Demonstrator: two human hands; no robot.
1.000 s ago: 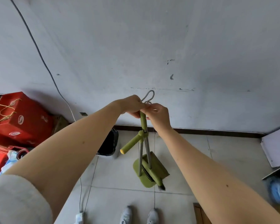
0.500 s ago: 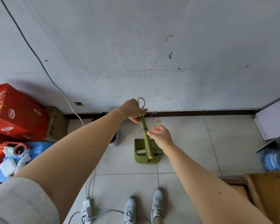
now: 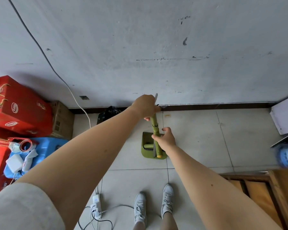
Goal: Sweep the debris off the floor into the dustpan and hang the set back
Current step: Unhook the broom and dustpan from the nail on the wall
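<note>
Head view, looking down along both bare forearms toward the wall. My left hand point(image 3: 146, 104) was wrapped around the top of the green broom handle point(image 3: 154, 123), fingers clamped on it, with the grey hanging loop point(image 3: 156, 96) sticking out of the fist at 1 o'clock. My right hand point(image 3: 165, 140) sat lower on the same handle, at about 5 o'clock from the left hand; its thumb and fingers curled loosely around the shaft, and I could not tell whether they truly gripped it or only steadied it. The handle ran nearly straight down to the green dustpan point(image 3: 145, 153), which appeared to rest on the tiled floor point(image 3: 198, 138) just in front of the dark baseboard point(image 3: 214, 106), with the short brush point(image 3: 148, 145) lying across its tray. My white shoes point(image 3: 154, 206) stood at 6 o'clock from the dustpan. At 9 o'clock were stacked red boxes point(image 3: 15, 105), a brown carton point(image 3: 61, 120) and a blue container point(image 3: 45, 145); a black bag point(image 3: 109, 112) leaned at the wall between them and the set. A white cable point(image 3: 76, 100) ran down the grey wall point(image 3: 140, 39), and a power strip point(image 3: 96, 205) lay near my feet. A wooden frame point(image 3: 264, 188) occupied 4 o'clock.
</note>
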